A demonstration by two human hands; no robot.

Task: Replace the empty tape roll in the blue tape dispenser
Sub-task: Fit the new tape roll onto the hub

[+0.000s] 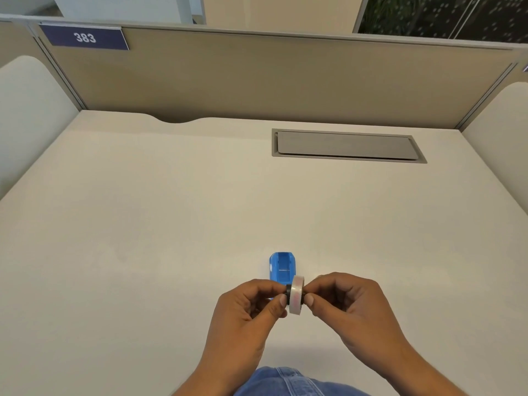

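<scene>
A blue tape dispenser (281,267) lies on the white desk (171,224), its near end hidden behind my fingers. Just in front of it and above the desk I hold a clear tape roll (296,295) upright and edge-on. A black hub (288,290) sticks out of the roll on both sides. My left hand (248,307) pinches the hub's left end between thumb and fingers. My right hand (345,304) pinches the hub's right end the same way. I cannot see inside the dispenser's rear cradle.
A grey cable-tray lid (347,146) is set into the desk at the back right. A tan partition (271,75) with a blue sign reading 383 (85,38) walls the back. White side panels flank the desk. My denim-clad lap (285,381) shows at the near edge.
</scene>
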